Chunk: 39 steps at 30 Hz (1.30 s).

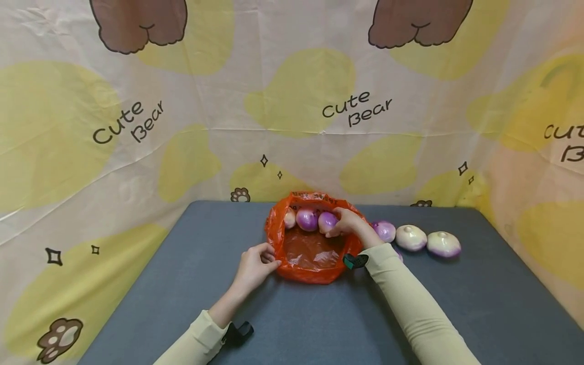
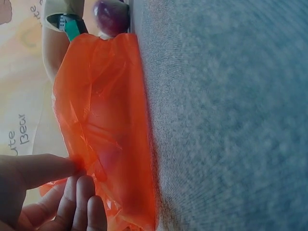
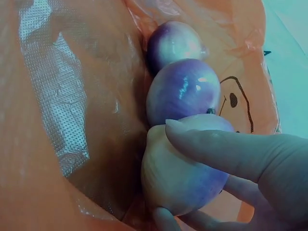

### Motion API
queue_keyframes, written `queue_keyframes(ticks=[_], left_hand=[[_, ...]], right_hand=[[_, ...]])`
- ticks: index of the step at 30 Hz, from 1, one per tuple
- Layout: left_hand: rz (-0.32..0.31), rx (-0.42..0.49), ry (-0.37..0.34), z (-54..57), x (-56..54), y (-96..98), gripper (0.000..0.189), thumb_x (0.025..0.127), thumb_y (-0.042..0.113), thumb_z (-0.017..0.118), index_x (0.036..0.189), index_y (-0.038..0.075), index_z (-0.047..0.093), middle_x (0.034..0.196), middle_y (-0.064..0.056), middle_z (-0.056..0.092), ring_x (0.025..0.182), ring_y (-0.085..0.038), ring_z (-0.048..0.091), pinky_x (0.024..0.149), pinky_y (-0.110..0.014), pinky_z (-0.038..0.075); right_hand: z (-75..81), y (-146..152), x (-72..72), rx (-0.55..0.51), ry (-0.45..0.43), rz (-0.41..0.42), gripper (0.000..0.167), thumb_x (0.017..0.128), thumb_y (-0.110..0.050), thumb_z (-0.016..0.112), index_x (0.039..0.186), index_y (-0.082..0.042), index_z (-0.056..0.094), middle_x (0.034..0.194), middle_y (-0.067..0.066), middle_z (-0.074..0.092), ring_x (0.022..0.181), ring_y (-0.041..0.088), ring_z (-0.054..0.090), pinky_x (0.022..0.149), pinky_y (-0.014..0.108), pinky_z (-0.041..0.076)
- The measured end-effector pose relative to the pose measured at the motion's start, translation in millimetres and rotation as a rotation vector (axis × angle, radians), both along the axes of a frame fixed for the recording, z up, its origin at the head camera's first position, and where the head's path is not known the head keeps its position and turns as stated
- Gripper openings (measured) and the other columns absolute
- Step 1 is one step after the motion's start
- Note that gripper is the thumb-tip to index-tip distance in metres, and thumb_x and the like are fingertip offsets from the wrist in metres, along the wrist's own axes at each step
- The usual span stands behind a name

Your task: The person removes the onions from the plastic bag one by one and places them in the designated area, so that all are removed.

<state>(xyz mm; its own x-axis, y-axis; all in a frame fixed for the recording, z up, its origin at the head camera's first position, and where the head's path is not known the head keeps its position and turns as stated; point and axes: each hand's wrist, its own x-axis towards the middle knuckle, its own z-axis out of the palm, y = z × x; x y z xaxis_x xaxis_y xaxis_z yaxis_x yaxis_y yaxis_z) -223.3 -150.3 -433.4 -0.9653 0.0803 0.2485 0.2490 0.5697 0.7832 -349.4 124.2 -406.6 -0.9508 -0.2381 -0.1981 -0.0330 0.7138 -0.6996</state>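
Note:
An orange-red plastic bag (image 1: 310, 277) stands wide open on the grey table. My left hand (image 1: 255, 264) pinches its near left rim between thumb and fingers; the left wrist view shows the thin bag film (image 2: 110, 120) at the fingertips. Inside the bag, my right hand (image 1: 350, 224) grips a purple-and-white onion (image 3: 180, 168), thumb on top and fingers round the side. Beside it in a row along the far wall lie a purple onion (image 3: 185, 91) touching it and a further onion (image 3: 173, 45). Whether the held onion rests on the bag bottom I cannot tell.
Right of the bag, a purple onion (image 1: 384, 230) and two paler onions (image 1: 411, 238) (image 1: 443, 244) lie in a row on the table (image 1: 219, 228). Another onion (image 1: 399, 254) is mostly hidden behind the right sleeve. A printed cloth (image 1: 296, 101) hangs behind the table.

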Motion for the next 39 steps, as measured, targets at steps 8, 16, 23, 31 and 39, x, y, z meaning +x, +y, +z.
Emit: queue_keyframes(ticks=[8, 16, 23, 31, 39], left_hand=[[0.003, -0.003, 0.018, -1.6, -1.4, -0.7, 0.016, 0.074, 0.009, 0.078, 0.081, 0.009, 0.064, 0.071, 0.000, 0.065, 0.063, -0.008, 0.059, 0.061, -0.023, 0.050], [0.008, -0.001, 0.010, -2.1, -3.4, -1.0, 0.016, 0.074, 0.009, 0.078, 0.081, 0.009, 0.064, 0.070, 0.001, 0.065, 0.062, -0.008, 0.059, 0.060, -0.022, 0.050], [0.013, 0.001, 0.009, -1.4, -3.0, -1.9, 0.016, 0.074, 0.008, 0.078, 0.082, 0.008, 0.064, 0.071, 0.000, 0.065, 0.063, -0.009, 0.059, 0.060, -0.023, 0.050], [0.017, 0.000, 0.009, -1.0, -6.1, -1.6, 0.016, 0.074, 0.009, 0.078, 0.081, 0.009, 0.064, 0.071, 0.000, 0.065, 0.063, -0.009, 0.060, 0.061, -0.023, 0.050], [0.028, -0.003, 0.004, -1.0, -7.8, -0.6, 0.016, 0.074, 0.009, 0.078, 0.082, 0.009, 0.065, 0.072, -0.001, 0.065, 0.065, -0.010, 0.060, 0.062, -0.024, 0.051]], right_hand=[[7.5, 2.6, 1.4, -0.146, -0.132, 0.024, 0.086, 0.073, -0.009, 0.080, 0.142, -0.002, 0.031, 0.128, 0.023, 0.046, 0.078, 0.020, 0.056, 0.082, 0.040, 0.054], [23.9, 5.6, 8.4, -0.192, -0.163, 0.077, 0.078, 0.074, -0.011, 0.080, 0.139, -0.005, 0.036, 0.120, 0.020, 0.048, 0.071, 0.018, 0.054, 0.080, 0.041, 0.053], [39.8, 10.5, 20.9, -0.160, -0.079, 0.134, 0.075, 0.075, -0.019, 0.080, 0.138, -0.009, 0.040, 0.133, 0.017, 0.045, 0.081, 0.021, 0.059, 0.082, 0.042, 0.052], [56.7, 21.8, 36.2, -0.153, -0.037, 0.136, 0.077, 0.075, -0.029, 0.079, 0.139, -0.015, 0.039, 0.132, 0.021, 0.049, 0.105, 0.030, 0.059, 0.091, 0.045, 0.050], [65.9, 33.3, 51.0, -0.150, 0.032, 0.158, 0.079, 0.072, -0.039, 0.080, 0.139, -0.022, 0.042, 0.142, 0.016, 0.042, 0.127, 0.039, 0.042, 0.095, 0.052, 0.046]])
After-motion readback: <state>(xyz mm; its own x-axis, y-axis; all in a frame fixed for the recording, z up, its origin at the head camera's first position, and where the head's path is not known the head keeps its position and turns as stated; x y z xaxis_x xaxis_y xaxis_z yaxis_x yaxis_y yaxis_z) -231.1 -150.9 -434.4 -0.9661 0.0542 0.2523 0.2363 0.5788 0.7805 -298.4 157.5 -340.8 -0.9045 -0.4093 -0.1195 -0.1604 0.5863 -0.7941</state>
